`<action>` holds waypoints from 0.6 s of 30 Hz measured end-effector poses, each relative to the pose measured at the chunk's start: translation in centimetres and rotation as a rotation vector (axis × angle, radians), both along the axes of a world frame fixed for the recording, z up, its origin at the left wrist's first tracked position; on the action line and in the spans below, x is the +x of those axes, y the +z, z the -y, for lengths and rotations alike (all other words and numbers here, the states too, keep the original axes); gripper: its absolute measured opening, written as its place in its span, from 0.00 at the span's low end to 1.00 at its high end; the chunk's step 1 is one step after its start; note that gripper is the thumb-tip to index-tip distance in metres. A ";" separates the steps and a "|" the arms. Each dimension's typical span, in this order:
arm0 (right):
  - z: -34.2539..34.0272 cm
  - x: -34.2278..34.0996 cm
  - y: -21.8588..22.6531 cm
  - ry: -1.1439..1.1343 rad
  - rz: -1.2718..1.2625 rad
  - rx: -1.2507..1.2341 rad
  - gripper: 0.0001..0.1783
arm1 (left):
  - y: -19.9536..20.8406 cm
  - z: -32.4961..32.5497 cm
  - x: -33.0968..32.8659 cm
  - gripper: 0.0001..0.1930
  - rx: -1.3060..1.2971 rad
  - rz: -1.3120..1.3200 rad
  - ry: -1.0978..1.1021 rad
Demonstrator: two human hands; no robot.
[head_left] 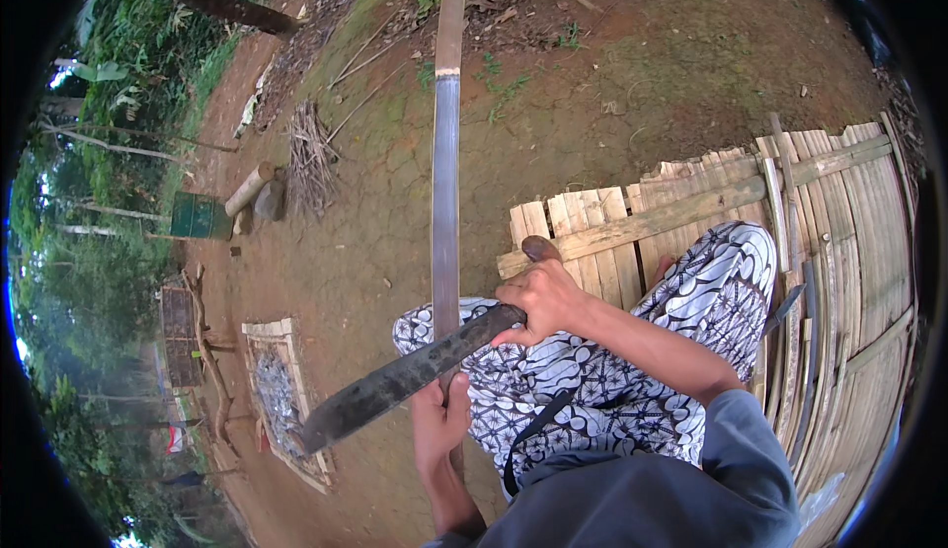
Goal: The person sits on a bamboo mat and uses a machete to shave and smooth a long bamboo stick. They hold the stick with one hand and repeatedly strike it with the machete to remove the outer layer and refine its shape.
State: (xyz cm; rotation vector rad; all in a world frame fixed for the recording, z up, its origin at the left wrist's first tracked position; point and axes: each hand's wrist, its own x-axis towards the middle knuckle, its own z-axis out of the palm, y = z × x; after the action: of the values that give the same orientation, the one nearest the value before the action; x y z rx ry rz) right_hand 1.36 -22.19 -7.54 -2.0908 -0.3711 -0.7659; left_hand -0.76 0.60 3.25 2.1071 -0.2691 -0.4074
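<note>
My right hand (541, 301) is closed round the brown wooden handle of a machete (405, 375). Its dark, broad blade slants down to the left, across the front of a long bamboo strip (446, 193). The strip stretches from my lap away to the top of the view, with a joint ring partway along. My left hand (439, 415) grips the strip's near end, just below the blade. Whether the edge touches the strip I cannot tell. Patterned black-and-white cloth (553, 380) covers my bent legs under both hands.
On the right lies a slatted bamboo platform (859, 222) with loose strips on it. Leftward on the earth are a bundle of sticks (311, 158), a green container (200, 215), a stone (269, 200), and a wood-framed ash bed (279, 400). Trees stand beyond.
</note>
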 end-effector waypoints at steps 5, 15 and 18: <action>2.3 0.9 -2.0 -0.104 -0.096 -0.064 0.35 | 0.4 -0.2 -0.4 0.11 -0.019 -0.013 -0.011; 0.1 -0.1 -0.5 -0.003 0.053 -0.038 0.33 | 0.8 0.4 -0.5 0.11 -0.088 -0.235 0.035; 1.3 0.4 -0.1 0.003 0.115 -0.112 0.33 | 0.8 -0.3 -1.2 0.10 -0.048 -0.312 0.084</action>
State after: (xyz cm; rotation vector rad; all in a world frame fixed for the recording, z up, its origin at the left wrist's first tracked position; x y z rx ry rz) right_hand 1.80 -23.51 -7.67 -2.1551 -0.4898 -0.8838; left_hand -1.94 0.87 4.00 1.9658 -0.0080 -0.6631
